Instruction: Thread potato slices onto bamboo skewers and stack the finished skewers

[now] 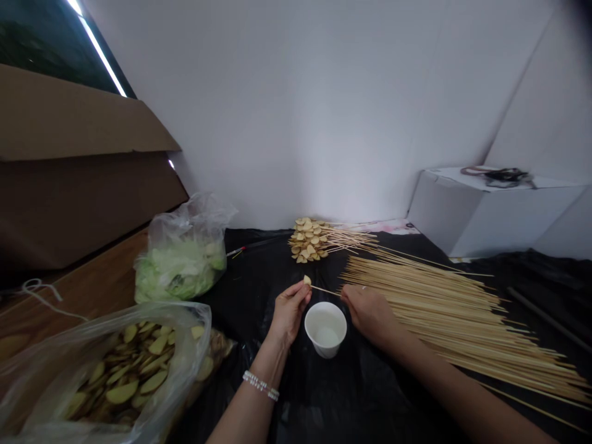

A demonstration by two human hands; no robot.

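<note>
My left hand [289, 308] pinches a small potato slice [307, 280] at its fingertips, above a white paper cup [325, 329]. My right hand [367, 311] is closed on a thin bamboo skewer [324, 290] whose tip meets the slice. A large spread of bare bamboo skewers [444, 308] lies on the black sheet right of my right hand. A heap of finished skewers with potato slices [309, 239] lies farther back near the wall. A beaded bracelet is on my left wrist.
A clear plastic bag of potato slices [124, 370] sits at the near left. A bag of green leaves [182, 262] stands behind it. A cardboard box [69, 179] rises at the left, a white box [490, 209] at the right back.
</note>
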